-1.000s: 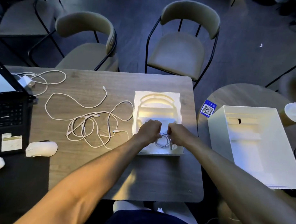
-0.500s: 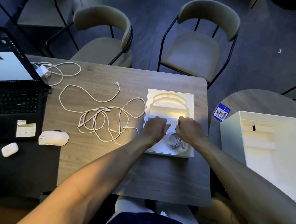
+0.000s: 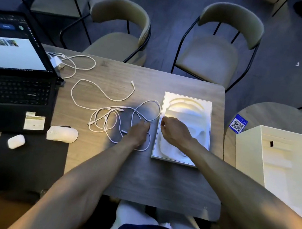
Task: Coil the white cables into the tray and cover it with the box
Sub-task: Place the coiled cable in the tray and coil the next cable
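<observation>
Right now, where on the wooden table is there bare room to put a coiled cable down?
Bare wood lies near the table edge, below the tray and between the forearms, and at the far edge behind the tray. It is crowded left of the tray, where the loose cables lie under the left hand.

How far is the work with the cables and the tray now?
Done: one coiled cable seems to lie at the near end of the white moulded tray. In hand: the left hand reaches into the tangled white cables on the wooden table. Left: coiling these, then covering with the white cardboard box.
</observation>
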